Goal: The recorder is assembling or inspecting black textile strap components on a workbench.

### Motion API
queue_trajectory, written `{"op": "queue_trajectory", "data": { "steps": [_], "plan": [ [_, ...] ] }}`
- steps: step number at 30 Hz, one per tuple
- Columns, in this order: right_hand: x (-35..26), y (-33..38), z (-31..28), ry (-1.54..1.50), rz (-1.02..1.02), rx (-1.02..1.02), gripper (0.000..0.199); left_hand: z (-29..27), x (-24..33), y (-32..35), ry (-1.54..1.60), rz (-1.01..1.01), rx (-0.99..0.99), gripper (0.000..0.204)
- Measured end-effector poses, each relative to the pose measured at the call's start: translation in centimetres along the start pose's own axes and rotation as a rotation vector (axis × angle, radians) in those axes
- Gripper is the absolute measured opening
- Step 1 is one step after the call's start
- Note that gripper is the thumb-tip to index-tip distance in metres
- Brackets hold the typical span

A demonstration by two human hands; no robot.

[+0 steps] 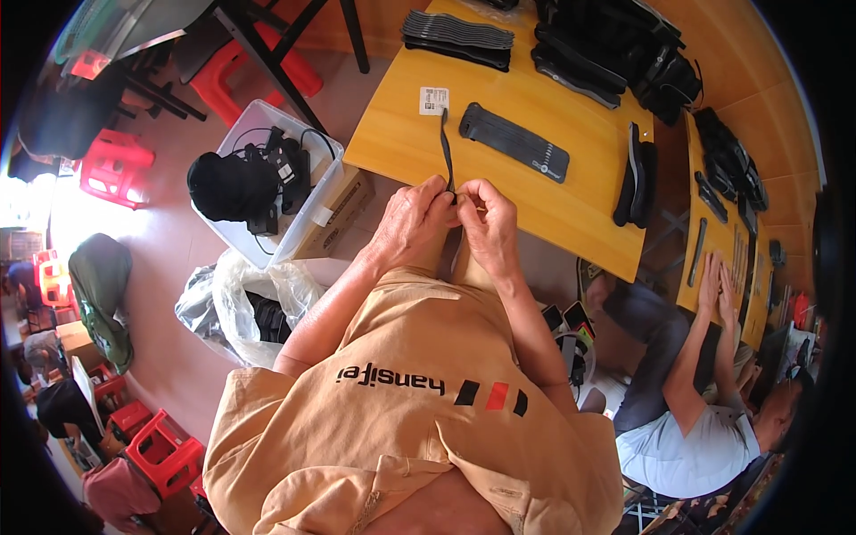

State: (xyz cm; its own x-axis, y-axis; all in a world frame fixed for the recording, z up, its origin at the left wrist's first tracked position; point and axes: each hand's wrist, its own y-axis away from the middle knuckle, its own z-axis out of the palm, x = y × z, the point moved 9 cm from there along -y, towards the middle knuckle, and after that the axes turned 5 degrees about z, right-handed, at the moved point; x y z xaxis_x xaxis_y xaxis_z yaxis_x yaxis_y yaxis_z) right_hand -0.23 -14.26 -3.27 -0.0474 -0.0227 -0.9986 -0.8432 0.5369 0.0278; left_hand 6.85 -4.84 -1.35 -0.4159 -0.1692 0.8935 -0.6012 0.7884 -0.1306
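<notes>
Our left hand (412, 223) and right hand (486, 221) pinch the thin black strap (445, 147) at its near end. Strap runs far across the yellow table (392, 134). Flat black pad (514, 143) lies just right of it.

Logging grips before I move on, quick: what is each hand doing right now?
Left hand: closed, pinching the lower end of the thin black strap.
Right hand: closed, pinching the same strap end beside it.

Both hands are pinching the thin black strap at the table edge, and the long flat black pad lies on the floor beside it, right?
Not quite. In the head view both hands, left and right, do pinch the thin black strap, but the long flat black pad lies on the yellow table, not the floor.
</notes>
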Motion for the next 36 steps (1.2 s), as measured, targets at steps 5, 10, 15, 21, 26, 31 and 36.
{"op": "queue_trajectory", "data": {
  "steps": [5,10,15,21,26,31,36],
  "plan": [
    [0.7,0.3,1.4,-0.509,0.289,-0.187,0.01,-0.3,-1.0,0.2,0.3,-0.153,0.027,0.02],
    [-2.0,0.8,1.7,-0.361,0.144,-0.186,0.014,-0.8,-0.1,0.6,0.403,-0.181,0.107,0.019],
    [-5.0,1.6,1.9,0.01,-0.132,-0.185,0.019,-1.7,2.6,1.3,0.457,-0.164,0.048,0.021],
    [-5.9,2.6,2.1,-0.209,-0.07,-0.234,0.021,-0.9,3.8,2.0,0.756,-0.177,-0.066,0.021],
    [-3.9,3.3,2.3,-0.692,0.278,-0.248,0.023,0.8,3.3,2.5,1.08,-0.247,-0.101,0.022],
    [-0.2,2.8,-3.7,-0.939,0.562,0.122,0.019,-2.2,0.6,3.4,1.299,-0.445,-0.014,0.022],
    [1.7,2.6,-11.2,-0.921,0.507,0.11,0.023,-8.7,-1.1,4.8,1.488,-0.448,-0.113,0.029]
  ]
}}
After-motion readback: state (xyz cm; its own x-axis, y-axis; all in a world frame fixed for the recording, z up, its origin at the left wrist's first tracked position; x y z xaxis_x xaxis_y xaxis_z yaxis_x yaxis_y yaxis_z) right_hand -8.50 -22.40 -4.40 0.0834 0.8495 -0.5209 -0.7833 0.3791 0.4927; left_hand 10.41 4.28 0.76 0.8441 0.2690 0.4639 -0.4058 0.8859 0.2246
